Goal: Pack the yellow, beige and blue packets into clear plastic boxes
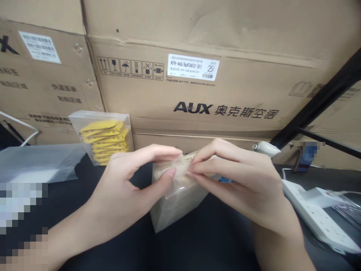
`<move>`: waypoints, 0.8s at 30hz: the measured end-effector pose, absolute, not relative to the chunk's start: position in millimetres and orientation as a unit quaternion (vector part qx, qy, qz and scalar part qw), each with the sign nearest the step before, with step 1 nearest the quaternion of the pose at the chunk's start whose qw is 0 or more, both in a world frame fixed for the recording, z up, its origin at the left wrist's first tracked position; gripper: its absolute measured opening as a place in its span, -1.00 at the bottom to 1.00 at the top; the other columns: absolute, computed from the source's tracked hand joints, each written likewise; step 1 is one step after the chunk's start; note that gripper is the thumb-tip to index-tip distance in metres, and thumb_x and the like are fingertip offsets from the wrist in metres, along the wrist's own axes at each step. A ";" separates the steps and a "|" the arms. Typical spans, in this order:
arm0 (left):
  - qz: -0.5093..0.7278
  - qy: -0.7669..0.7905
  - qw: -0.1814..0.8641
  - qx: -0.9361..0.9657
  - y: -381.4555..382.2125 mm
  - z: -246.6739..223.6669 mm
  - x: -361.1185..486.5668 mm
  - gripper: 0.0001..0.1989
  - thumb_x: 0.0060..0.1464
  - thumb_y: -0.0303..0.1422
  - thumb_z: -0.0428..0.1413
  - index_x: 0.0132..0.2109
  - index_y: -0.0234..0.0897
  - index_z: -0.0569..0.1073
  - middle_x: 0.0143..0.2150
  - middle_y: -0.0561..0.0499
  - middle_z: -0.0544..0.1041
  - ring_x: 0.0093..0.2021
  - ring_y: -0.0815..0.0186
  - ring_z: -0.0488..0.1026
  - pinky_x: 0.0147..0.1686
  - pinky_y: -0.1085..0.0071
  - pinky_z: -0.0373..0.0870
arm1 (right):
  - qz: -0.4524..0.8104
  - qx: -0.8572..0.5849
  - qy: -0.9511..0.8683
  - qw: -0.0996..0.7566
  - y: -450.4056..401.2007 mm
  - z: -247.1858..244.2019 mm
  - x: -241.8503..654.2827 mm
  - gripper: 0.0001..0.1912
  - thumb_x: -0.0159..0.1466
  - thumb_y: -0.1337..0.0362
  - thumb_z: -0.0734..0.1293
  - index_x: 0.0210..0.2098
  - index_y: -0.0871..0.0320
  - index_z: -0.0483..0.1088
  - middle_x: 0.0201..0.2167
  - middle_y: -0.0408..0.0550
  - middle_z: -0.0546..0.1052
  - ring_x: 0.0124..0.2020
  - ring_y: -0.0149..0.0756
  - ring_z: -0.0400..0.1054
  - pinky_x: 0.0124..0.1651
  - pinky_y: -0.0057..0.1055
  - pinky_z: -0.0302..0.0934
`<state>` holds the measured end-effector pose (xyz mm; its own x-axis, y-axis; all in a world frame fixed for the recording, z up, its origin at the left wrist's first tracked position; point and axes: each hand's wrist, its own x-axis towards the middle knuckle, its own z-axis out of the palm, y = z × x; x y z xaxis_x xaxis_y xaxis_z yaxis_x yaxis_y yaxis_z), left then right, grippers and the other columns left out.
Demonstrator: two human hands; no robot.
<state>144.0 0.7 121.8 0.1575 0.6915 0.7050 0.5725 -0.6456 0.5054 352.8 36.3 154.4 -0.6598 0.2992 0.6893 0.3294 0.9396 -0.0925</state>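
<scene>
A clear plastic box (180,203) with pale beige contents stands tilted on the dark surface in front of me. My left hand (135,184) is at its open top, thumb on the transparent flap and index finger curved over the edge. The thumb and forefinger of my right hand (234,173) are pinched at the same opening. They meet the edge of a beige printed packet (186,161) showing between my hands. My right fingers hide part of the packet and the box's far end.
Behind stand large cardboard boxes (225,90). At the left are a clear box with stacked yellow packets (108,139) and a plastic bag (42,162). On the right lie a white power strip (318,218) and cables, below a black diagonal bar (316,79).
</scene>
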 end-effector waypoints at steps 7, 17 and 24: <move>0.512 0.413 0.123 0.743 1.3 122.3 144.3 -0.77 0.07 -0.45 0.19 -0.11 -0.08 0.52 -0.16 0.14 0.64 -0.18 0.30 0.58 -0.11 0.41 0.53 | -0.005 -0.173 -0.911 0.375 37.1 153.9 352.8 -0.85 0.32 0.40 0.29 -0.38 0.14 0.45 -0.37 -0.09 0.50 -0.35 -0.42 0.39 -0.27 -0.50 0.31; 0.510 0.393 0.139 0.753 5.1 127.3 142.4 -0.81 0.04 -0.37 0.25 -0.14 -0.13 0.50 -0.18 0.07 0.62 -0.18 0.25 0.57 -0.10 0.31 0.55 | -0.047 -0.218 -0.877 0.425 40.4 155.5 355.1 -0.92 0.21 0.25 0.42 -0.29 0.07 0.47 -0.25 -0.02 0.52 -0.22 -0.22 0.44 -0.23 -0.32 0.39; 0.491 0.405 0.117 0.762 6.6 130.0 141.9 -0.83 0.06 -0.33 0.23 -0.15 -0.12 0.50 -0.21 0.08 0.62 -0.21 0.24 0.57 -0.12 0.31 0.54 | 0.015 -0.192 -0.892 0.410 46.9 150.8 353.8 -0.77 0.21 0.33 0.42 -0.12 0.06 0.49 -0.11 -0.05 0.59 -0.04 -0.17 0.48 0.04 -0.21 0.38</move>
<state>141.9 6.6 130.0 0.1891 0.7327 0.6537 0.5030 -0.6440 0.5764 353.8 46.9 150.8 -0.5904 0.3551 0.7249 0.3303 0.9257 -0.1845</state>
